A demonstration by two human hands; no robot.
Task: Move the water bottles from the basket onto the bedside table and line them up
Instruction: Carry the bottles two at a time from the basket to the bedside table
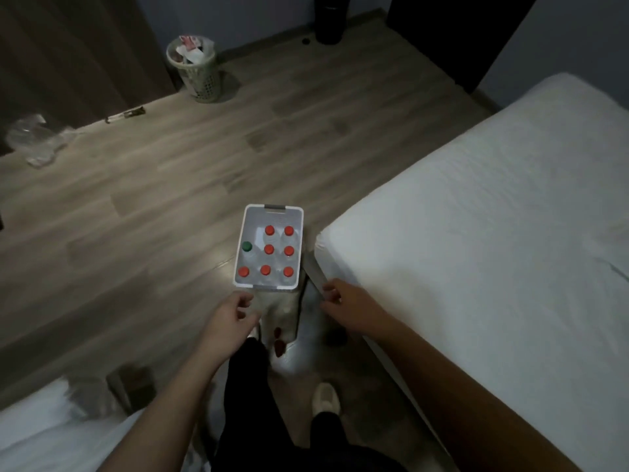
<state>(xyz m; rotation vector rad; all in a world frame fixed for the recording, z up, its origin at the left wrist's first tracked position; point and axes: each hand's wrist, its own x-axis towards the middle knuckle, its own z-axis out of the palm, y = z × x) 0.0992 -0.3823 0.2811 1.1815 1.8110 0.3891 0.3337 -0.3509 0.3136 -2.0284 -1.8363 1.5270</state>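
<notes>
A white plastic basket (253, 212) stands on the wooden floor in front of me, beside the corner of the bed. Several clear water bottles stand upright in it, most with red caps (269, 249), one with a green cap (246, 246) at its left side. My left hand (230, 314) hovers just below the basket's near left corner, fingers loosely curled and holding nothing. My right hand (343, 300) is to the right of the basket's near edge, also loosely curled and empty. No bedside table is in view.
A bed with a white sheet (493, 216) fills the right side. Another white bed edge (51, 430) sits at the lower left. A full waste bin (197, 71) and a crumpled plastic bag (34, 139) lie on the far floor. My legs and a slipper (326, 398) are below.
</notes>
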